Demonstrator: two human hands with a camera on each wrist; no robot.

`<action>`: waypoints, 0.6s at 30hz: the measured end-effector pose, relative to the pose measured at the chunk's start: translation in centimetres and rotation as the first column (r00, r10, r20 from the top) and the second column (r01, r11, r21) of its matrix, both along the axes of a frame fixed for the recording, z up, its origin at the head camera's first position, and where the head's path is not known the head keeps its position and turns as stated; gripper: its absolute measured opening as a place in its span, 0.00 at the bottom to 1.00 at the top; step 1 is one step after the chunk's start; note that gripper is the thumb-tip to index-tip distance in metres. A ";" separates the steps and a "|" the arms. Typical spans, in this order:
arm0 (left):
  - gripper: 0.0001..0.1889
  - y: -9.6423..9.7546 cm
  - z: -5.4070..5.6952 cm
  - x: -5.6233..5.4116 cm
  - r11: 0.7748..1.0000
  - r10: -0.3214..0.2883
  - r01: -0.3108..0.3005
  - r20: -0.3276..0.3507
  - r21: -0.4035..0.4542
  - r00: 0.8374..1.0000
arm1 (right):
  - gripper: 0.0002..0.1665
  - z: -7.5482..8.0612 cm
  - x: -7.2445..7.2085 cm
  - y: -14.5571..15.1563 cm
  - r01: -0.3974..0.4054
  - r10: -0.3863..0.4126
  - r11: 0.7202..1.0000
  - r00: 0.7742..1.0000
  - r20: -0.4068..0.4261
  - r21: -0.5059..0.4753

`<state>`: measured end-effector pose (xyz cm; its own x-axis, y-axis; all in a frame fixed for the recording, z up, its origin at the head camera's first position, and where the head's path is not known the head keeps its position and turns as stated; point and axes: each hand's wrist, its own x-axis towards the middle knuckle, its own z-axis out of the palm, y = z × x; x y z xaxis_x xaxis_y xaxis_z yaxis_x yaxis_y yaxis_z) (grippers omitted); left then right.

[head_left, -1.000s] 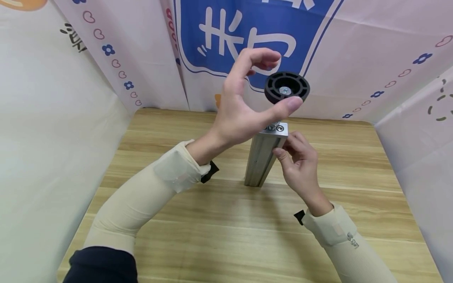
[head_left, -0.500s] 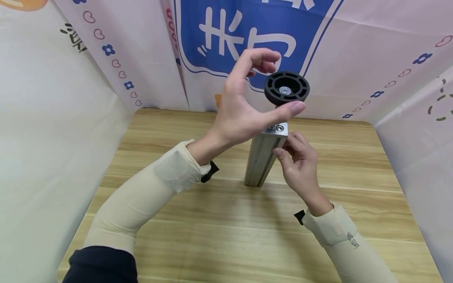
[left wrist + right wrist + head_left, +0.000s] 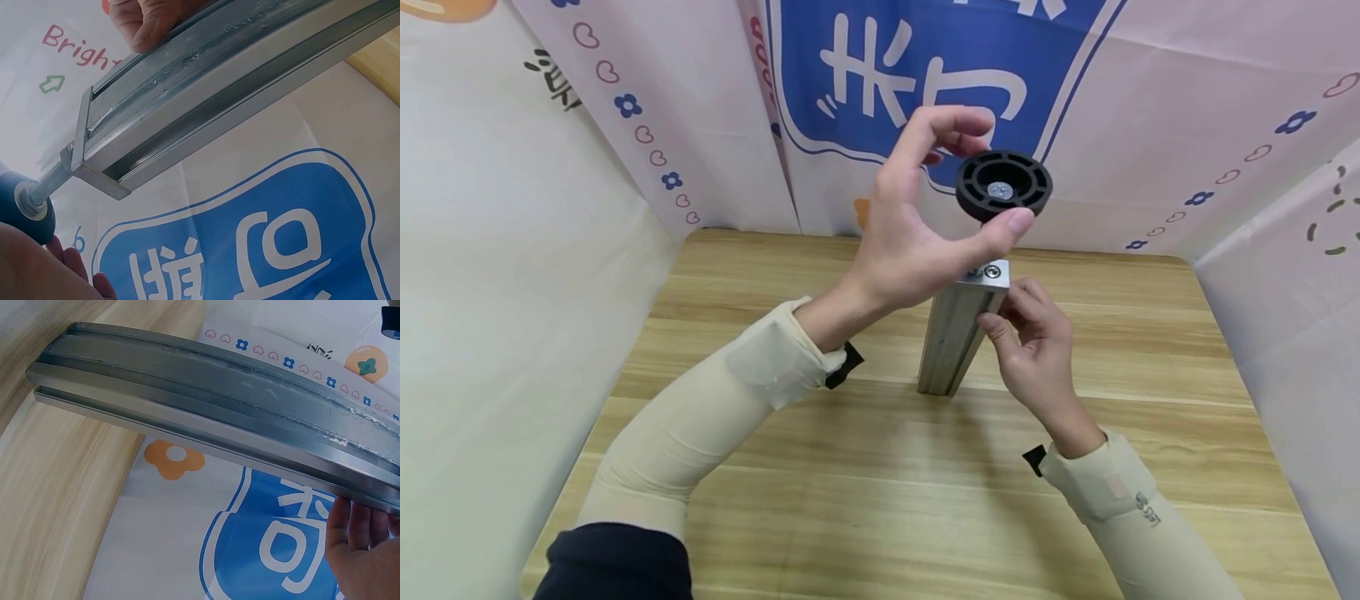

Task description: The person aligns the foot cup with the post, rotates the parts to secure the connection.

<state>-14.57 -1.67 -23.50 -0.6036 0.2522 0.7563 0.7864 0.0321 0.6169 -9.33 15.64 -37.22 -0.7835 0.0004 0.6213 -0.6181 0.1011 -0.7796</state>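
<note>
A black round levelling foot [image 3: 1003, 179] with a screw head at its centre tops a silver aluminium profile [image 3: 955, 337], which stands upright on the table. In the left wrist view a threaded rod [image 3: 50, 182] with a nut joins foot [image 3: 19, 209] and end plate [image 3: 94, 178]. My left hand [image 3: 902, 237] holds the foot, thumb against its near rim and fingers curled around the far side. Lower down, my right hand [image 3: 1033, 342] grips the profile's right side between thumb and fingers. Its fingertips also show beneath the profile in the right wrist view.
The wood-grain table [image 3: 850, 492] carries the profile's base. A printed white cloth with a blue panel [image 3: 808, 92] hangs close behind, and plain white side walls [image 3: 512, 292] flank the table. A black wrist mount [image 3: 845, 367] sits below the left cuff.
My left thumb drops slightly below the foot's rim, then comes back up against it. The foot shifts slightly to the left. My right hand and the profile stay in place.
</note>
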 end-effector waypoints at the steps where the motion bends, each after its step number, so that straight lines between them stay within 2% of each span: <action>1: 0.34 0.0 0.0 0.0 1.000 -0.005 0.005 -0.002 0.001 1.000 | 0.23 0.0 0.0 0.0 -0.001 0.001 1.000 1.000 -0.001 0.001; 7: 0.31 -0.2 -0.1 -0.3 0.999 -0.033 0.033 -0.012 0.003 0.999 | 0.23 0.0 0.0 0.0 -0.004 0.003 1.000 1.000 -0.002 -0.003; 13: 0.29 0.0 -0.1 -0.4 0.991 -0.121 0.121 -0.007 0.056 0.993 | 0.22 0.1 0.1 0.0 0.002 -0.002 1.000 1.000 0.011 0.004; 18: 0.28 0.0 -0.1 -0.4 0.983 -0.167 0.164 0.026 0.076 0.986 | 0.21 0.3 0.2 -0.1 0.012 -0.012 1.000 1.000 0.027 0.013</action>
